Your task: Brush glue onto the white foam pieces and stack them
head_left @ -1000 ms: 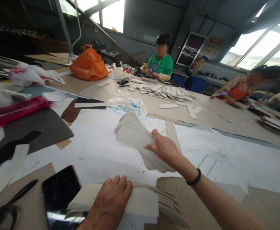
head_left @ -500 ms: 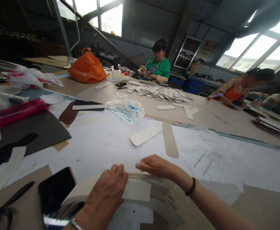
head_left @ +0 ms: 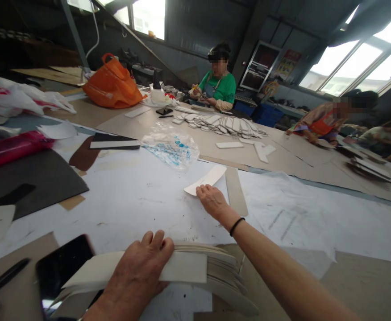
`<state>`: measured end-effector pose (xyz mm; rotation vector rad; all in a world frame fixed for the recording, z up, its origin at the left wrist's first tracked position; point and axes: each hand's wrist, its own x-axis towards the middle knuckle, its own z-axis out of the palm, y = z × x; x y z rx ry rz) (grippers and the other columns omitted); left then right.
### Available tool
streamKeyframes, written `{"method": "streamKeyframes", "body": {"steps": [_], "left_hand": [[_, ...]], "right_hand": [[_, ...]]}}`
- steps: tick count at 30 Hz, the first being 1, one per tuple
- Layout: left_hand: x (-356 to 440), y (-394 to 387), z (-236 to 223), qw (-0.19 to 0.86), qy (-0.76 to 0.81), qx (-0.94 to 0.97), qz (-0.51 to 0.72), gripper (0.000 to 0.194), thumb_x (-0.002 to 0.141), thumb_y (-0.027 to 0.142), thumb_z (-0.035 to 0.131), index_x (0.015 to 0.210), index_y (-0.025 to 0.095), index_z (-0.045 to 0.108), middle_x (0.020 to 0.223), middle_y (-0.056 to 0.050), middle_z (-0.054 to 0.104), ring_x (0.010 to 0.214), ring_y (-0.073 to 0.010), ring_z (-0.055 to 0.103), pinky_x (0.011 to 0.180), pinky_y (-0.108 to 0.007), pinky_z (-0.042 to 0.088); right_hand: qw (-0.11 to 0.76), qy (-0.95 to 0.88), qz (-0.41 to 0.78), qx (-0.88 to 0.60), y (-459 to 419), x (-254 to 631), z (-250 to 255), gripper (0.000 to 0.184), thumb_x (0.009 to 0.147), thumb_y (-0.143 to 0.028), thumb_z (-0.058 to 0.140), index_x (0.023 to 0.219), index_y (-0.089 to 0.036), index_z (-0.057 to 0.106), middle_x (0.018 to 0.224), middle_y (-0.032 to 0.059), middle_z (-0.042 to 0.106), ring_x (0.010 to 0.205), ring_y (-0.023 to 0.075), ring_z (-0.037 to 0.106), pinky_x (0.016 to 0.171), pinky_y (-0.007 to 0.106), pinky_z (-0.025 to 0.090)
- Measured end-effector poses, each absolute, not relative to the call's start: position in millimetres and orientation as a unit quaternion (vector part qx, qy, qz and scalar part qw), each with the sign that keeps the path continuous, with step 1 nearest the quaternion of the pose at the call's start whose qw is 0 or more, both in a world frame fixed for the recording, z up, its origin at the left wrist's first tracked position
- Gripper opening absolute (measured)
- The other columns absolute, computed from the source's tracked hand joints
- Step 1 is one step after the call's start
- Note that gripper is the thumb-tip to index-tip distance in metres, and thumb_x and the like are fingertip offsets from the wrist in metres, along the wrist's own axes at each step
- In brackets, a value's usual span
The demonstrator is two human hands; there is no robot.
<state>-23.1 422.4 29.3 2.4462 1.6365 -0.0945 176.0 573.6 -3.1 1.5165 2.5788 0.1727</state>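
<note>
My left hand (head_left: 138, 272) lies flat with fingers stretched on a stack of white cut pieces (head_left: 189, 269) at the near edge of the table. My right hand (head_left: 212, 203) reaches forward and pinches the near end of a single white cut piece (head_left: 206, 179), whose end lifts off the white paper (head_left: 142, 196). A tan strip (head_left: 235, 191) lies right beside that piece.
A black phone (head_left: 63, 267) lies left of the stack. Dark sheets (head_left: 24, 178), a pink roll (head_left: 11, 147), a clear plastic bag (head_left: 170, 147) and an orange bag (head_left: 111, 84) sit further off. Two people work at the far side near more white pieces (head_left: 222, 125).
My right hand set a fanned bundle of white pieces onto the stack, then reached forward to the single white piece. My left hand stayed on the stack.
</note>
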Motion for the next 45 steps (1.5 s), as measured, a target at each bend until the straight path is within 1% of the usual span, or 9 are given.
{"method": "streamKeyframes", "body": {"steps": [4,8,12,14,20,31,35,40,45], "left_hand": [[-25,420,29,0.101,0.544,0.832,-0.028,0.050,0.066,0.021,0.075,0.113,0.016,0.057,0.110,-0.011,0.057,0.097,-0.0287,0.053,0.078,-0.042,0.049],[-26,417,26,0.098,0.545,0.832,-0.025,0.049,0.066,0.017,0.073,0.113,0.016,0.057,0.109,-0.010,0.057,0.097,-0.0281,0.053,0.079,-0.041,0.048],[-25,415,23,0.066,0.556,0.828,-0.014,0.051,0.063,0.013,0.075,0.111,0.017,0.058,0.107,-0.009,0.058,0.095,-0.0271,0.054,0.078,-0.039,0.047],[-24,414,22,0.056,0.562,0.825,-0.012,0.052,0.062,0.012,0.076,0.110,0.017,0.059,0.106,-0.009,0.059,0.095,-0.0266,0.054,0.077,-0.039,0.048],[-23,415,19,0.067,0.562,0.824,-0.019,0.054,0.062,0.010,0.076,0.113,0.016,0.058,0.109,-0.010,0.059,0.097,-0.0277,0.054,0.080,-0.041,0.047],[-19,416,34,0.105,0.570,0.813,-0.058,0.060,0.061,0.023,0.080,0.116,0.019,0.055,0.115,-0.009,0.058,0.100,-0.0272,0.053,0.082,-0.042,0.048],[-18,418,40,0.127,0.570,0.809,-0.065,0.061,0.062,0.021,0.080,0.118,0.017,0.055,0.117,-0.010,0.057,0.102,-0.0285,0.052,0.083,-0.043,0.048],[-21,417,38,0.141,0.553,0.820,-0.047,0.060,0.064,0.022,0.078,0.118,0.014,0.054,0.117,-0.012,0.056,0.101,-0.0305,0.052,0.081,-0.046,0.049],[-24,416,35,0.136,0.549,0.824,-0.042,0.060,0.064,0.022,0.078,0.118,0.014,0.053,0.117,-0.012,0.055,0.101,-0.0308,0.052,0.081,-0.046,0.049]], "right_hand": [[0.060,0.883,0.052,0.463,562,221,16,0.035,0.091,-0.001,0.036,0.121,-0.007,0.052,0.124,0.0180,0.053,0.119,0.0237,0.046,0.096,0.039,0.041],[0.068,0.896,0.006,0.438,546,254,11,0.035,0.091,-0.015,0.051,0.124,-0.025,0.052,0.130,0.0032,0.053,0.123,0.0139,0.043,0.103,0.028,0.035],[0.048,0.781,0.034,0.622,551,271,-3,0.047,0.092,-0.027,0.050,0.133,-0.006,0.041,0.132,0.0219,0.046,0.123,0.0287,0.041,0.101,0.044,0.036],[0.053,0.701,0.031,0.710,563,275,-9,0.050,0.093,-0.034,0.048,0.128,0.001,0.042,0.121,0.0263,0.052,0.113,0.0323,0.049,0.093,0.048,0.041],[0.094,0.613,-0.038,0.783,589,267,-13,0.029,0.090,-0.039,0.055,0.102,-0.013,0.060,0.101,0.0066,0.063,0.092,0.0188,0.060,0.083,0.039,0.049],[-0.005,0.633,-0.102,0.767,580,235,38,0.025,0.097,-0.028,0.040,0.107,-0.012,0.056,0.101,0.0077,0.062,0.089,0.0177,0.060,0.079,0.036,0.049],[-0.009,0.685,-0.193,0.702,571,193,26,0.022,0.094,-0.032,0.049,0.098,-0.014,0.060,0.095,0.0034,0.063,0.082,0.0150,0.061,0.076,0.033,0.050],[0.004,0.681,-0.200,0.705,561,171,3,0.023,0.089,-0.031,0.056,0.101,-0.012,0.057,0.100,0.0068,0.061,0.092,0.0190,0.059,0.082,0.037,0.047],[-0.020,0.686,-0.212,0.695,552,168,16,0.026,0.084,-0.027,0.057,0.102,-0.010,0.050,0.098,0.0125,0.063,0.086,0.0215,0.061,0.068,0.028,0.046]]}}
